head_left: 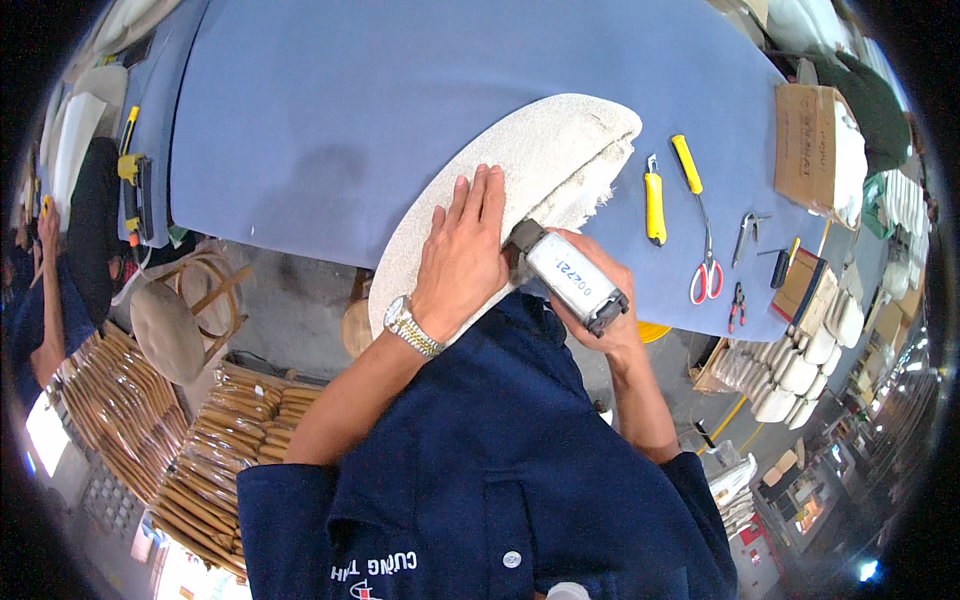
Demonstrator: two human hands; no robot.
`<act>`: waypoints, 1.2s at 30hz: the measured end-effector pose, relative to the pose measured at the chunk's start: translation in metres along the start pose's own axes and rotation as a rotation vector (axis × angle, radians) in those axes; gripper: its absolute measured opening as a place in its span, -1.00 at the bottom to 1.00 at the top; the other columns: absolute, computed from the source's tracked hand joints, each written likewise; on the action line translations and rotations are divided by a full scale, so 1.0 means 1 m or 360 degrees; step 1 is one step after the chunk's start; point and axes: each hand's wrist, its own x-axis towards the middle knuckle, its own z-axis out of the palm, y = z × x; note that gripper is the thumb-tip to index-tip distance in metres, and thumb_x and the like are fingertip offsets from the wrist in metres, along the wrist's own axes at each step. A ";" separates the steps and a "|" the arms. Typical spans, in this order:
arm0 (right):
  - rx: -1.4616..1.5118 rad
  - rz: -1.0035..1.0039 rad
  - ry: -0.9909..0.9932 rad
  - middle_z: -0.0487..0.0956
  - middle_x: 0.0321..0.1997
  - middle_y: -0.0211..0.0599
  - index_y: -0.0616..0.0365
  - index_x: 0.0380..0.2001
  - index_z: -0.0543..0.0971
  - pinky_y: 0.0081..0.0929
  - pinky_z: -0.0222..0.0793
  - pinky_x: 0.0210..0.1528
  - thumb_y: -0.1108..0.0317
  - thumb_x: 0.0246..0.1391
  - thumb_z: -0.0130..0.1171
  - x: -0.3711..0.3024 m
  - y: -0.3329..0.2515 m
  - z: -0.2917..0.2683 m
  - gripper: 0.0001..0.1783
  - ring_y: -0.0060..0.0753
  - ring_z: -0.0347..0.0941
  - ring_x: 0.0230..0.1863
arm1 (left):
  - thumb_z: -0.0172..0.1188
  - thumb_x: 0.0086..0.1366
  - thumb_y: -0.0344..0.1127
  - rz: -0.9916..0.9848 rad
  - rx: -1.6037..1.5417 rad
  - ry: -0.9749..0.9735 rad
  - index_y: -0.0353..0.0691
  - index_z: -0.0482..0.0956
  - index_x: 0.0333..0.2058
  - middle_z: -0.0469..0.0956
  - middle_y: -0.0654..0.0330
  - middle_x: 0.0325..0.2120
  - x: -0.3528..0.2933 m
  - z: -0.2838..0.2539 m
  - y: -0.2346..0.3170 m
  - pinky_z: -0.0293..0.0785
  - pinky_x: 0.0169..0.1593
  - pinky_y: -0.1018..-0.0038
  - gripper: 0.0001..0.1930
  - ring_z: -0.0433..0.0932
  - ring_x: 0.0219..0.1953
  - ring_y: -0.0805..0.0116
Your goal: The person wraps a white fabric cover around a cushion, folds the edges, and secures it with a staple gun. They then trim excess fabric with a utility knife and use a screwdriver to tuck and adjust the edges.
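Observation:
A cream, rounded upholstered seat pad (pixel 545 135) lies at the near edge of the blue table, with frayed fabric (pixel 590 190) along its right side. Fingers stretched out, my left hand (pixel 462 255) rests flat on the pad; a metal-band watch is on that wrist. My right hand (pixel 605 300) is wrapped round a grey and black staple gun (pixel 575 275), whose nose meets the pad's near right edge beside my left hand. My right fingers are partly hidden behind the tool, and the exact contact of its nose cannot be made out.
On the blue table (pixel 300 110), to the right, lie a yellow cutter (pixel 654 205), a yellow-handled tool (pixel 687 165), red-handled scissors (pixel 707 280) and small pliers (pixel 737 307). A cardboard box (pixel 805 150) stands far right. Another person's arm (pixel 48 290) shows at far left, near a wooden chair (pixel 185 320).

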 end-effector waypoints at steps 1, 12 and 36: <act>0.0007 -0.0018 0.0041 0.62 0.08 0.01 0.31 0.09 0.53 -0.30 0.44 0.17 0.46 -0.13 0.34 -0.002 0.002 0.003 -0.39 0.00 0.59 0.07 | 0.25 0.04 -0.57 0.0014 0.0000 0.0002 -0.37 -0.04 0.42 0.12 -0.24 0.39 0.001 0.000 -0.001 0.25 0.36 -0.02 -0.03 0.15 0.41 -0.26; -0.0100 -0.0166 0.0025 0.64 0.03 -0.02 0.26 0.08 0.56 -0.28 0.52 0.06 0.38 -0.14 0.36 -0.008 -0.005 0.003 -0.39 0.01 0.62 0.01 | 0.30 0.11 -0.47 0.0062 -0.0076 0.0040 -0.36 0.03 0.41 0.14 -0.20 0.40 -0.003 0.000 -0.009 0.26 0.34 -0.13 -0.09 0.16 0.42 -0.20; 0.0000 -0.0005 -0.0123 0.62 0.06 -0.05 0.23 0.13 0.50 -0.29 0.48 0.09 0.45 -0.18 0.32 -0.003 -0.017 0.005 -0.33 0.01 0.60 0.02 | 0.30 0.12 -0.44 -0.0045 -0.0043 0.0016 -0.35 -0.02 0.43 0.11 -0.18 0.41 -0.002 0.004 -0.004 0.21 0.38 -0.10 -0.06 0.11 0.44 -0.17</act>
